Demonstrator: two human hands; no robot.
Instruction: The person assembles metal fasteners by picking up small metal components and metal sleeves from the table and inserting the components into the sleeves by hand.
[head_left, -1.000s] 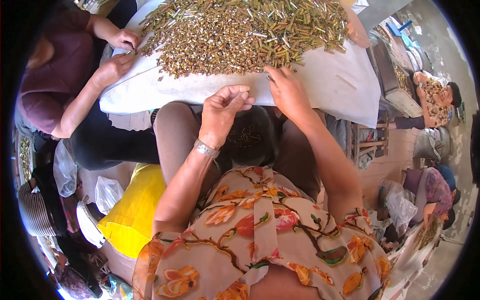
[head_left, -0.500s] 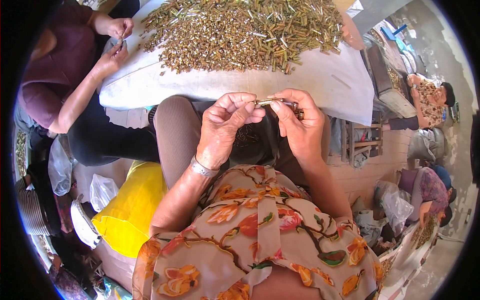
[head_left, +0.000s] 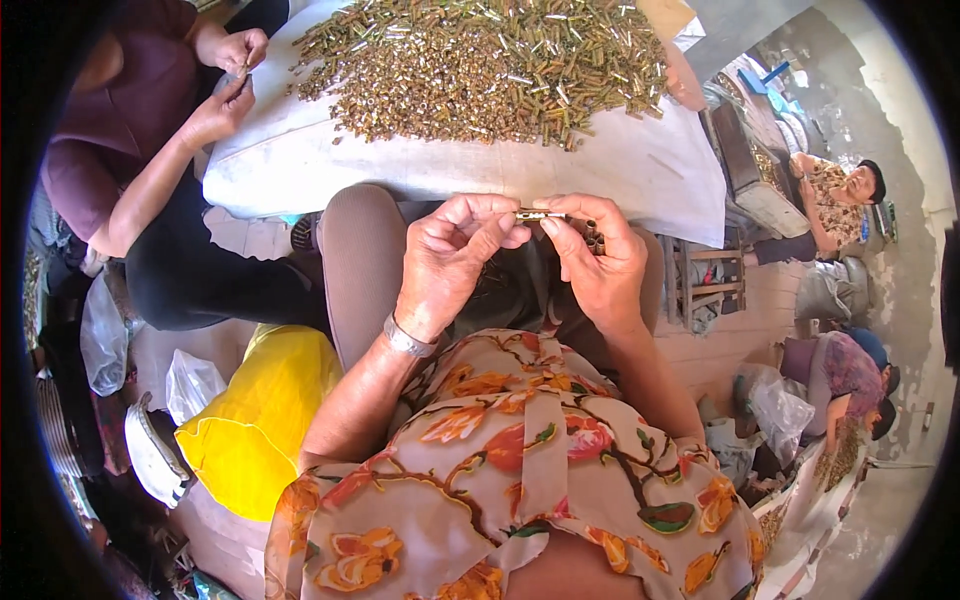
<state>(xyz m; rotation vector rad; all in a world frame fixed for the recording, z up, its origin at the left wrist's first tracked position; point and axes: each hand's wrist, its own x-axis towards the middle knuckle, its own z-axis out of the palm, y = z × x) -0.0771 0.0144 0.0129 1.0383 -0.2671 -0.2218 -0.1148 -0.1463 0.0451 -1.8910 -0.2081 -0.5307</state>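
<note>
While the white-covered table (head_left: 290, 175) takes up the top of the view, a co-worker in a dark top (head_left: 125, 135) sits at its left end, fingertips of both hands brought together near its edge. Below, beside the wearer's left leg, lies a yellow sack (head_left: 265, 420), its mouth facing the camera. On the table, a heap of brassy metal parts (head_left: 480, 80) spreads toward the far edge, longer tubes mostly on the right, shorter bits front and left. Biggest change: the right hand (head_left: 605, 255), at the heap's near edge a second ago, is now above the lap, meeting the left hand (head_left: 445, 260). That puts the work at the fingertips, two-handed, judging by the grip. Left thumb and fingers pinch one end of a slim metal piece (head_left: 540, 214); right thumb and index pinch the other. Piece sits roughly level between the hands, just off the table's near edge; whether it's one part or two joined, can't tell. A metallic band (head_left: 407, 338) circles the left wrist. Smallest: spare metal bits (head_left: 594, 240) tucked in the curled right fingers, count unclear.
</note>
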